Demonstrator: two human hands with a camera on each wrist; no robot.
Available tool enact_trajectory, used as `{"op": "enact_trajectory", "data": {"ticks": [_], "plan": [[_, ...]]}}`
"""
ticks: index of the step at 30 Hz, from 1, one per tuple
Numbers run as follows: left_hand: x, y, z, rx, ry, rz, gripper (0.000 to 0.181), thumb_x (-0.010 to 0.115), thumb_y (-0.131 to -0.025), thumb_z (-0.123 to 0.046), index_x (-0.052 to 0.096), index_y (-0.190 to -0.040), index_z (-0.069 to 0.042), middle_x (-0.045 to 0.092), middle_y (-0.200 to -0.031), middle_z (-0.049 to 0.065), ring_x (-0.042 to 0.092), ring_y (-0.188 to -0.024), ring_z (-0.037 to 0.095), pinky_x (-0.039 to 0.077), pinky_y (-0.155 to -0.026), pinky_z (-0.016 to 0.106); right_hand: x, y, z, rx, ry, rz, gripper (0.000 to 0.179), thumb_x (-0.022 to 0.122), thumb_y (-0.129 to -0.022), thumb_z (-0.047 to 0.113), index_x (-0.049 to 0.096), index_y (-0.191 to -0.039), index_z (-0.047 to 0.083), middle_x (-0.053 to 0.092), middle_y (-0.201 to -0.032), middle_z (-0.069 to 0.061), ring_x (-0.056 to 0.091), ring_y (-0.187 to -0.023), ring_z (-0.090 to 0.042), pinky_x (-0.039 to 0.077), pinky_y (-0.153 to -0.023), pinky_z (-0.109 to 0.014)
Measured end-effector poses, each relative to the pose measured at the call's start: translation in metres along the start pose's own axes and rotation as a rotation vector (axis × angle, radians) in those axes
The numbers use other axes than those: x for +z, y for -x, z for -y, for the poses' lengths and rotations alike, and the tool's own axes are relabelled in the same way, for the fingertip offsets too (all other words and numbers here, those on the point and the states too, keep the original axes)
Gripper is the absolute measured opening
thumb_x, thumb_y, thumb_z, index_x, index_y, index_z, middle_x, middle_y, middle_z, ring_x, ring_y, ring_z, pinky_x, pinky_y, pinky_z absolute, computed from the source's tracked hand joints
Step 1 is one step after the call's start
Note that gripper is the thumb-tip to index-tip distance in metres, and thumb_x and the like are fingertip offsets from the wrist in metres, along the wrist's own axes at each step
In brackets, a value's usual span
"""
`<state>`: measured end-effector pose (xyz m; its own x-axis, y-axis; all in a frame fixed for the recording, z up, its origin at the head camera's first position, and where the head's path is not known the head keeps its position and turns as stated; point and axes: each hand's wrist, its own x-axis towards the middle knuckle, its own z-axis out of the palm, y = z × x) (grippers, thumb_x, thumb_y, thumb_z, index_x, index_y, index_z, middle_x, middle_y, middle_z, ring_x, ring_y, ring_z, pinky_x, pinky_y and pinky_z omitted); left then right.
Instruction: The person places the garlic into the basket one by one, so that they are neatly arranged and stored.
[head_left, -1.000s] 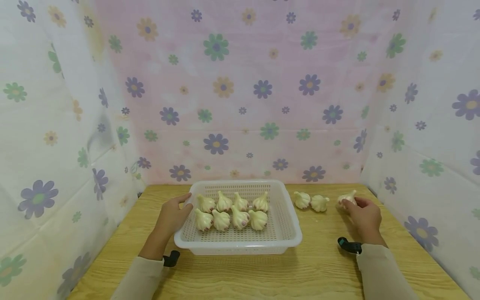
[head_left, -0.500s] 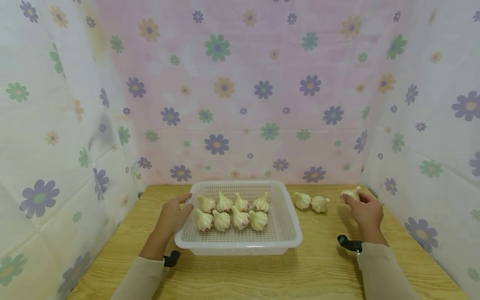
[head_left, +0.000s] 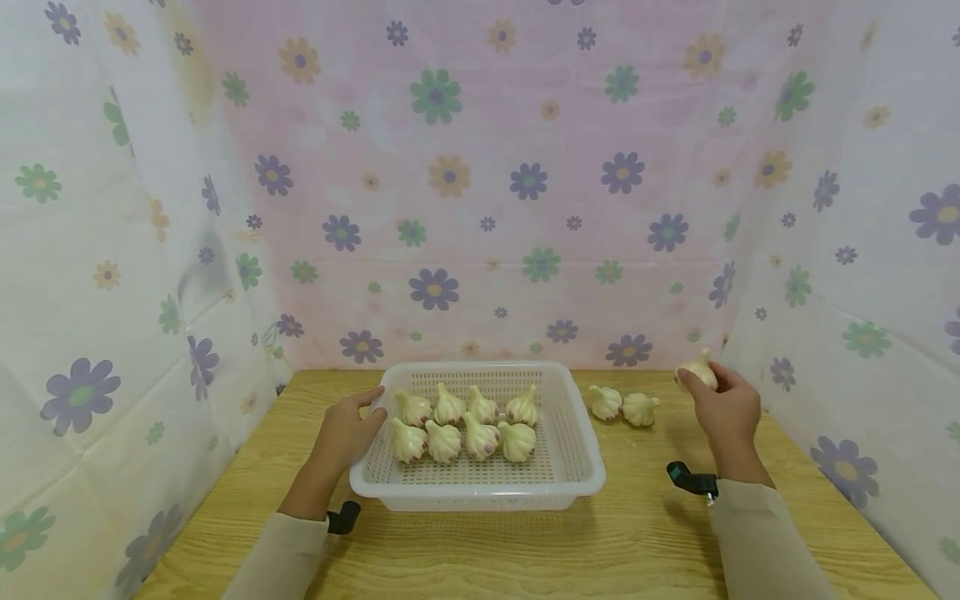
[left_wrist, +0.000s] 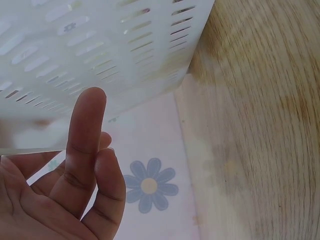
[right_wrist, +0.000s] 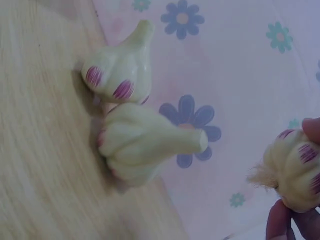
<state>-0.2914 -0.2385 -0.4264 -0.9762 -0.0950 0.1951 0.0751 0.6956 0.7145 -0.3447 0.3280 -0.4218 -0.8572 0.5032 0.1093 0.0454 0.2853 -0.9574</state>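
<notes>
A white plastic basket (head_left: 476, 489) holds several garlic bulbs (head_left: 480, 435), set in two rows inside it. At its left side my left hand (head_left: 347, 429) grips the rim; in the left wrist view its fingers (left_wrist: 86, 120) lie along the slotted outer wall. My right hand (head_left: 727, 408) pinches a single garlic bulb (head_left: 699, 371) between thumb and fingers, raised over the table's back right. The right wrist view shows this bulb's purple streaks and root tuft, part of it cut off by the frame edge.
Two more garlic bulbs, one (head_left: 604, 402) beside another (head_left: 640, 408), lie on the wooden table (head_left: 630, 533) between the basket and my right hand. Flower-printed cloth (head_left: 495, 250) hangs at the back and both sides.
My right hand has lifted the garlic bulb from the table, its stem now pointing more upward. The left hand and basket have stayed in place.
</notes>
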Motion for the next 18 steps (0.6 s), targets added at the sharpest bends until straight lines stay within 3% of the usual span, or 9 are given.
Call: {"op": "enact_trajectory", "data": {"ticks": [6, 14, 18], "plan": [[0.001, 0.0, 0.001, -0.002, -0.006, -0.003, 0.053, 0.053, -0.099, -0.031, 0.056, -0.15, -0.016, 0.047, -0.06, 0.003, 0.027, -0.04, 0.011, 0.039, -0.04, 0.027, 0.002, 0.012, 0.021, -0.063, -0.062, -0.008, 0.08, 0.078, -0.086, 0.052, 0.051, -0.154, 0.02, 0.055, -0.151, -0.009, 0.058, -0.111, -0.002, 0.05, -0.074, -0.004], [0.0, 0.001, 0.001, -0.004, 0.003, 0.002, 0.053, 0.053, -0.1, -0.029, 0.056, -0.151, -0.016, 0.047, -0.059, 0.005, 0.029, -0.039, 0.011, 0.04, -0.04, 0.027, 0.01, 0.031, 0.042, -0.252, -0.029, 0.065, 0.073, 0.08, -0.088, 0.045, 0.056, -0.151, 0.016, 0.06, -0.14, -0.008, 0.058, -0.098, 0.005, 0.053, -0.074, -0.008], [0.001, -0.001, 0.002, 0.002, 0.001, -0.003, 0.053, 0.053, -0.099, -0.029, 0.056, -0.151, -0.016, 0.06, -0.071, 0.008, 0.028, -0.04, 0.011, 0.041, -0.04, 0.027, 0.014, 0.038, 0.049, -0.333, -0.022, 0.115, 0.072, 0.08, -0.088, 0.044, 0.057, -0.15, 0.015, 0.062, -0.135, -0.003, 0.061, -0.097, 0.002, 0.054, -0.072, -0.011]]}}
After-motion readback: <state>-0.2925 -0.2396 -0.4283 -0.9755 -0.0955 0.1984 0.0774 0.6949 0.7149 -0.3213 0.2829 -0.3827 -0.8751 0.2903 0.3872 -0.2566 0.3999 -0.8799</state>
